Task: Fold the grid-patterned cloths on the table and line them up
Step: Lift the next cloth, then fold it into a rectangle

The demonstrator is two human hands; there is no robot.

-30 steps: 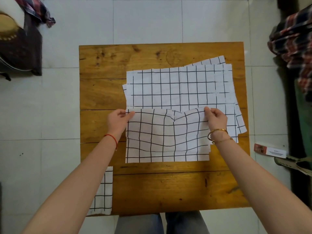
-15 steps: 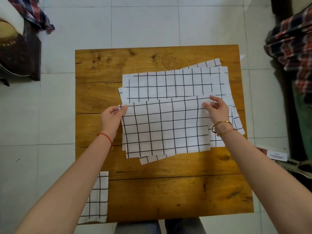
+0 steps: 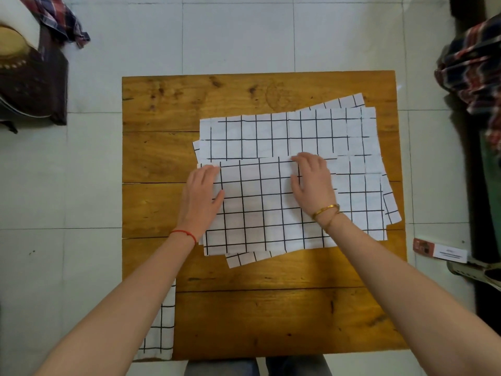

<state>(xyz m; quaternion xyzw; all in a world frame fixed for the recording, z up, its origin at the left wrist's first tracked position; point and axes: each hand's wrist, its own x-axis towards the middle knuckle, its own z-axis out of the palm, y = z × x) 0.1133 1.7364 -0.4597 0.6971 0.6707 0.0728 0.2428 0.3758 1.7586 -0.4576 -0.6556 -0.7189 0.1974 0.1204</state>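
1. your left hand point(image 3: 202, 195) and right hand point(image 3: 314, 183) lie flat, grip spread, palms pressing the folded cloth point(image 3: 260, 207).
2. it lies atop the cloth pile point(image 3: 284, 134) mid-counter point(image 3: 244, 316).
3. another cloth point(image 3: 160, 329) hangs off the counter's near-left edge.

Both arms are bare, with no sleeves. The left hand point(image 3: 202, 198) has a thin red string point(image 3: 184, 234) tied around its wrist. The right hand point(image 3: 314, 180) has a shiny gold bangle point(image 3: 325, 210) on its wrist, and a thinner gold chain point(image 3: 329, 222) sits right behind it. Grey trousers point(image 3: 257, 367) show at the bottom edge.
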